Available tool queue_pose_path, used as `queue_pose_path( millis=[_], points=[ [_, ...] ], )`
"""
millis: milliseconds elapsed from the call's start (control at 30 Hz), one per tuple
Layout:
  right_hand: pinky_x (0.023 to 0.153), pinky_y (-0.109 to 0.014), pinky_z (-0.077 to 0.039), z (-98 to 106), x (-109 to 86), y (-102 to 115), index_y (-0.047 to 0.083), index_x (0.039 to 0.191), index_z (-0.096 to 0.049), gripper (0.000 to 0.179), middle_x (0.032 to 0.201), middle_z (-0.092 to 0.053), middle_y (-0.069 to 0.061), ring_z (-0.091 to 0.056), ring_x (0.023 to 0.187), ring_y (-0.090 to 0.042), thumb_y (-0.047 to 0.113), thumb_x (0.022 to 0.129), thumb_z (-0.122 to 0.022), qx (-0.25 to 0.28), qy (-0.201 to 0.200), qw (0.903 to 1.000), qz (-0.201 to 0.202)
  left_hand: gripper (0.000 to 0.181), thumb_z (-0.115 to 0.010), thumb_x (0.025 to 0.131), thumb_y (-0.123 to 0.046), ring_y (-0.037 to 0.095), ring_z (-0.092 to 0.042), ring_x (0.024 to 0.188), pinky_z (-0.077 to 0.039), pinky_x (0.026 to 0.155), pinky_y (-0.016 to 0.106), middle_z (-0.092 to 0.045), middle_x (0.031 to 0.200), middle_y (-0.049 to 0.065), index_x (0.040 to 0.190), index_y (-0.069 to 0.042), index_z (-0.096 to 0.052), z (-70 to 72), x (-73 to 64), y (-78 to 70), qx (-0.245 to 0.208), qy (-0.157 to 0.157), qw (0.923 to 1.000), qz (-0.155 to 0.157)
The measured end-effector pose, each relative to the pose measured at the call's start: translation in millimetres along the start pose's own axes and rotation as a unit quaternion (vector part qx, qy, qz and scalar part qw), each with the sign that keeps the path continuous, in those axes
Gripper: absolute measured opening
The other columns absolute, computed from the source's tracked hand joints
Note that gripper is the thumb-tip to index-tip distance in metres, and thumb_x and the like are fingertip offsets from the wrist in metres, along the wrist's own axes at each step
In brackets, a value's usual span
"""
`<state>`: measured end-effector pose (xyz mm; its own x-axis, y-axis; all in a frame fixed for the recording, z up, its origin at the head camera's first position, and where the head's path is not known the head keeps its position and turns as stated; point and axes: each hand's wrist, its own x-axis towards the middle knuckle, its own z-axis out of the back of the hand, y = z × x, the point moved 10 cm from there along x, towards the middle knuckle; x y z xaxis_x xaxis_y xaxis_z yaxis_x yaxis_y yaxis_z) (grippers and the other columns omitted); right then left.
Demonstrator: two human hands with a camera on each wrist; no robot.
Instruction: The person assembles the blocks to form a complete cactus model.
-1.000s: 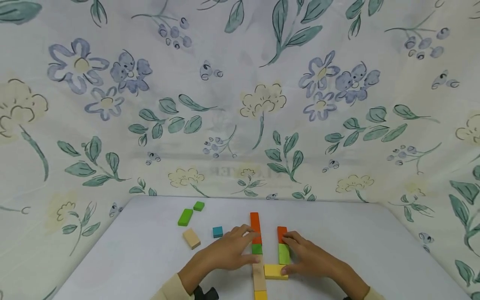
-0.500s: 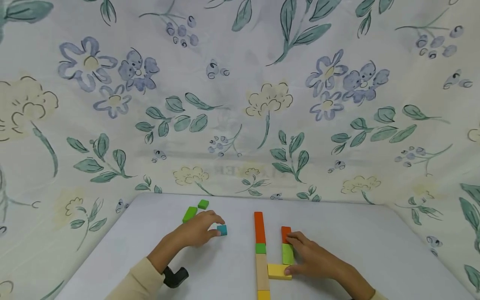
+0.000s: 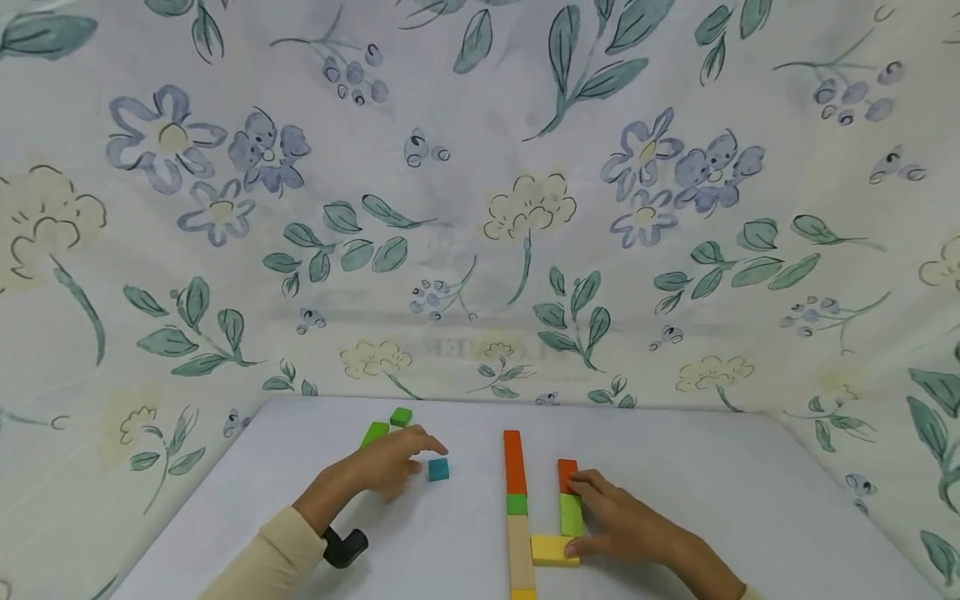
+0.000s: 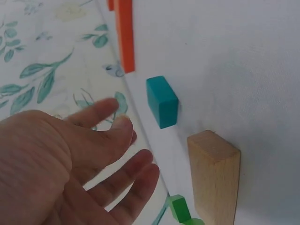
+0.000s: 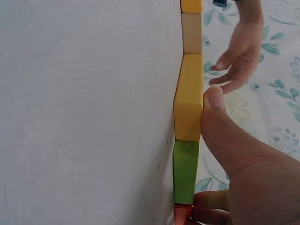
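Note:
My left hand (image 3: 382, 462) hovers at the left with fingers spread and nothing in it. Just right of its fingertips lies a small teal block (image 3: 438, 470). In the left wrist view a plain wooden block (image 4: 213, 176) stands beside the teal one; the hand hides it in the head view. My right hand (image 3: 626, 521) rests on a short branch of blocks: its thumb touches the yellow block (image 3: 550, 550) and its fingertips touch the red block (image 3: 566, 473). Between them sits a light green block (image 3: 571, 515).
Left of the branch runs a straight column: a long red stretch (image 3: 514, 462), a green block (image 3: 517, 504), a wooden piece (image 3: 520, 550) and a yellow end (image 3: 523, 595). Two green blocks, one longer (image 3: 375, 432) and one small (image 3: 401, 417), lie at the back left. Floral cloth hangs behind.
My left hand left the column, went left to the teal block, and its thumb has since drawn back from it. My right hand has stayed on the branch.

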<state>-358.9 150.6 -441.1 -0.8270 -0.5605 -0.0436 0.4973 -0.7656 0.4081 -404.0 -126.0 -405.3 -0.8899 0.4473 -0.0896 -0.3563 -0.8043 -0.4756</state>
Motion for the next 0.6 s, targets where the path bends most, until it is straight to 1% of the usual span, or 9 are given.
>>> queue_pose_path(
  millis=[100, 167, 233, 333, 433, 600],
  points=[
    [0.103, -0.053, -0.048, -2.1, -0.2, -1.0, 0.001, 0.145, -0.047, 0.098, 0.15, -0.042, -0.014, -0.052, 0.131, -0.034, 0.071, 0.078, -0.066, -0.006, 0.003, 1.0, -0.003, 0.043, -0.059, 0.096, 0.003, 0.021, -0.056, 0.12, -0.048, 0.106, 0.047, -0.058, 0.129, -0.002, 0.127, -0.025, -0.066, -10.4, 3.8, -0.2, 0.021, 0.022, 0.9993, -0.02],
    [0.103, -0.053, -0.048, -2.1, -0.2, -1.0, 0.001, 0.145, -0.047, 0.098, 0.15, -0.042, -0.014, -0.053, 0.131, -0.034, 0.071, 0.078, -0.066, -0.01, 0.003, 0.9999, 0.0, 0.044, -0.058, 0.095, 0.005, 0.02, -0.056, 0.123, -0.048, 0.106, 0.045, -0.058, 0.127, -0.004, 0.126, -0.026, -0.067, -14.8, 6.9, -1.5, 0.037, 0.024, 0.9985, -0.034],
    [0.103, -0.053, -0.048, -1.2, -0.3, -0.5, 0.002, 0.145, -0.047, 0.097, 0.15, -0.042, -0.014, -0.052, 0.132, -0.034, 0.071, 0.079, -0.065, -0.012, 0.001, 0.9999, 0.003, 0.044, -0.058, 0.095, 0.005, 0.019, -0.058, 0.117, -0.05, 0.104, 0.043, -0.059, 0.123, -0.004, 0.125, -0.025, -0.068, -17.7, 10.3, -3.0, 0.051, 0.02, 0.9975, -0.045],
    [0.103, -0.053, -0.048, -0.3, -0.2, -0.4, 0.003, 0.145, -0.046, 0.096, 0.15, -0.042, -0.013, -0.052, 0.131, -0.033, 0.071, 0.079, -0.065, -0.01, 0.001, 0.9999, 0.005, 0.04, -0.061, 0.093, 0.006, 0.017, -0.059, 0.105, -0.052, 0.099, 0.043, -0.06, 0.114, -0.001, 0.121, -0.021, -0.07, -20.1, 14.5, -5.3, 0.053, 0.01, 0.9971, -0.054],
    [0.103, -0.052, -0.049, -0.3, -0.7, -0.7, 0.004, 0.145, -0.046, 0.096, 0.15, -0.041, -0.012, -0.053, 0.13, -0.031, 0.071, 0.08, -0.064, -0.009, 0.004, 0.9999, 0.006, 0.035, -0.068, 0.09, 0.001, 0.016, -0.057, 0.098, -0.052, 0.095, 0.043, -0.06, 0.106, 0.0, 0.119, -0.017, -0.07, -22.4, 17.2, -3.1, 0.044, 0.01, 0.9982, -0.041],
    [0.104, -0.052, -0.048, -0.2, -1.4, -0.4, 0.003, 0.144, -0.047, 0.093, 0.149, -0.042, -0.012, -0.053, 0.131, -0.032, 0.069, 0.081, -0.065, -0.008, 0.004, 0.9999, 0.015, 0.034, -0.074, 0.089, -0.009, 0.015, -0.054, 0.096, -0.052, 0.093, 0.042, -0.057, 0.104, 0.0, 0.122, -0.015, -0.069, -24.0, 19.2, 3.7, 0.029, 0.016, 0.9994, -0.007]
  ],
)
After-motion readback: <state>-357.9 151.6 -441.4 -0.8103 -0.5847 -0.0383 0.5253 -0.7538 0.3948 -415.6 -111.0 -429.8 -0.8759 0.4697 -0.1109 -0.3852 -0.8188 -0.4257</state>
